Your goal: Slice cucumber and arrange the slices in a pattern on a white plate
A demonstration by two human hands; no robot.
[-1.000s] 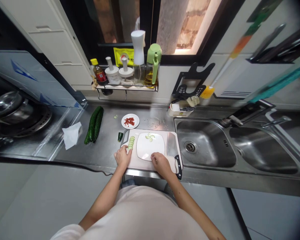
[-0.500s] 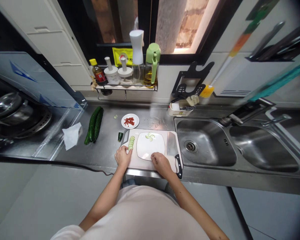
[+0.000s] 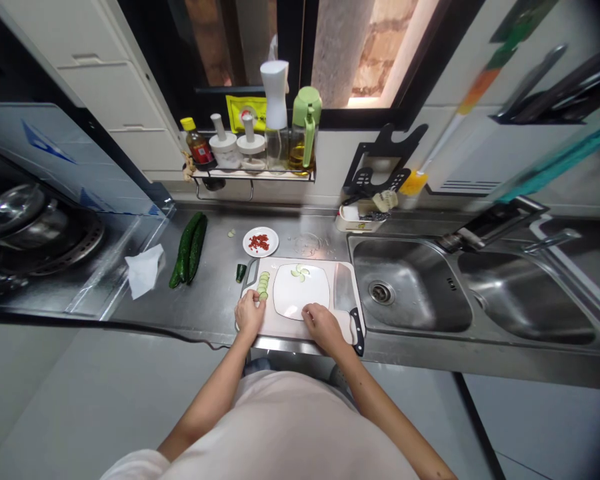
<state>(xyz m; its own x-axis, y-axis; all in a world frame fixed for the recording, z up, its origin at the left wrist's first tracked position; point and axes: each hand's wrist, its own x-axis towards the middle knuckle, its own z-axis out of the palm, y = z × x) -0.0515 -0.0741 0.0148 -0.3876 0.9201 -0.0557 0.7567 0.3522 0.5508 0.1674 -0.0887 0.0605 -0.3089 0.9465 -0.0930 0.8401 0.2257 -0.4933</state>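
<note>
My left hand [image 3: 250, 313] is at the lower end of a row of overlapping cucumber slices [image 3: 264, 280], its fingertips closed on the lowest slice. My right hand [image 3: 323, 323] rests over the lower right edge of a white square plate [image 3: 290, 293]; its fingers are curled together, and whatever is between them is hidden. Several cucumber slices [image 3: 300, 272] form a pinwheel near the plate's far edge. Plate and row lie on a white cutting board [image 3: 275, 328]. A kitchen knife [image 3: 343, 287] with a black handle lies along the board's right side.
Left of the board are a cucumber stub [image 3: 241, 273], two whole cucumbers [image 3: 189, 250] and a white paper towel [image 3: 144, 271]. Behind it stands a small plate of chopped red pieces [image 3: 260, 242]. A double sink [image 3: 413, 287] is to the right; a condiment rack [image 3: 253, 175] hangs above.
My left hand has shifted slightly right, and its fingers have drawn together at the lowest cucumber slice. My right hand and the plate have stayed in place.
</note>
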